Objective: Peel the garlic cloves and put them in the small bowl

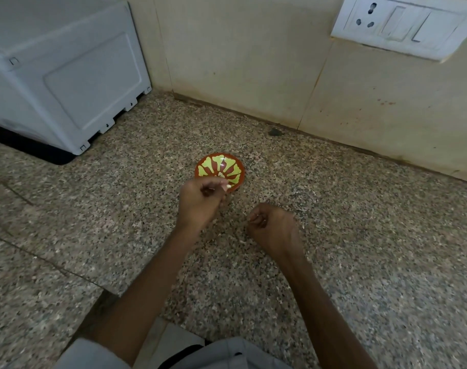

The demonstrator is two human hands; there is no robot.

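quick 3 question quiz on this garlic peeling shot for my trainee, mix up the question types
1. Multiple choice: which hand pinches the garlic clove at the near rim of the small bowl? A) left B) right C) neither
2. True or false: the small bowl stands on a wooden cutting board.
3. Fill in: the right hand is clear of the bowl, its fingers ____.

Key
1. A: the left hand pinches it.
2. False: it stands straight on the speckled stone counter.
3. curled (whether they hold anything cannot be told).
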